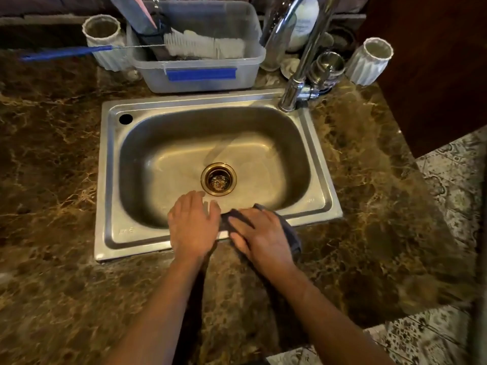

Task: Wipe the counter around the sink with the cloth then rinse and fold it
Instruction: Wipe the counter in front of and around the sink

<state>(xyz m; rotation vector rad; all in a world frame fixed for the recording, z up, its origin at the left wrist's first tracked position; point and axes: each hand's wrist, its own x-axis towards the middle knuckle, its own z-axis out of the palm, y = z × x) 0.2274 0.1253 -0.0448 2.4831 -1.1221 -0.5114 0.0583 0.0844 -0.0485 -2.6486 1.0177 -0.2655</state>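
A steel sink [110, 180] is set into a brown marble counter [369, 180]. A dark grey cloth [291, 233] lies on the sink's front rim and the counter edge. My right hand [259, 237] presses flat on top of the cloth, covering most of it. My left hand [193, 225] rests flat on the front rim just left of the cloth, fingers spread, its fingertips touching the cloth's left edge. The chrome tap [297, 83] stands at the sink's back right corner; no water runs from it.
A clear plastic tub [200, 69] with a brush and a blue tape strip stands behind the sink. White ribbed cups stand at the back left [104, 40] and back right [369, 61]. A blue-handled brush [66, 52] lies across the left cup. The counter ends at the right, over patterned floor [453, 180].
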